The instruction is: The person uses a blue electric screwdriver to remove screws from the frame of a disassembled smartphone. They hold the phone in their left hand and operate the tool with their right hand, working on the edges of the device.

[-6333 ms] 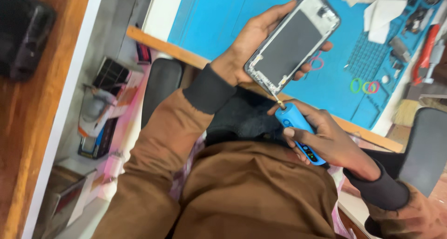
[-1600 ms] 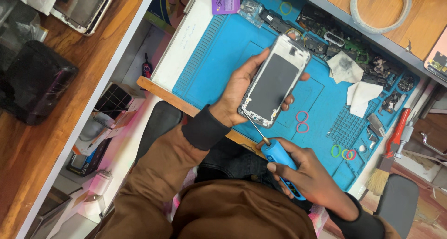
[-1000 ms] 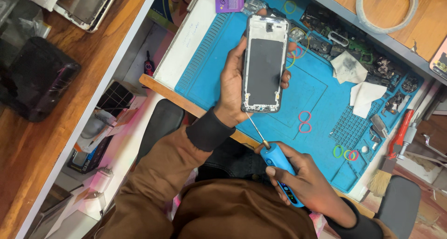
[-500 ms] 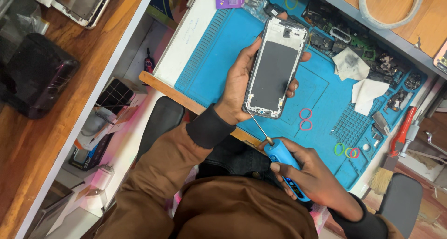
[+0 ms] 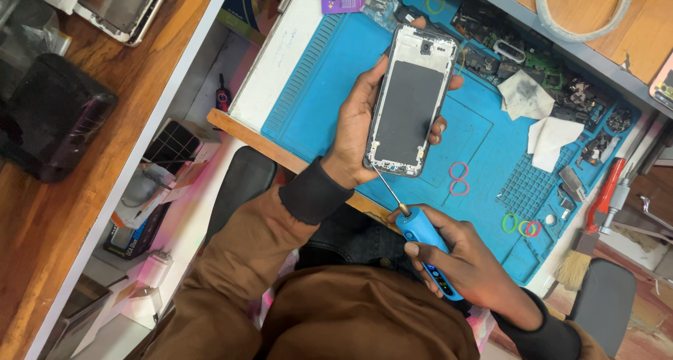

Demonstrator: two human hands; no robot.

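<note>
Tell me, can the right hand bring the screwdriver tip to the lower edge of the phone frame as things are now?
Probably yes. The right hand holds the blue screwdriver with its tip already at the bottom edge of the phone frame, which the left hand holds up; nothing lies between them.

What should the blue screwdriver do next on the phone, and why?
Probably hold steady and turn out the screw at the phone's lower edge. The right hand grips the blue screwdriver, and its thin bit reaches the bottom corner of the phone, which the left hand holds, open back up, above the blue mat.
</note>
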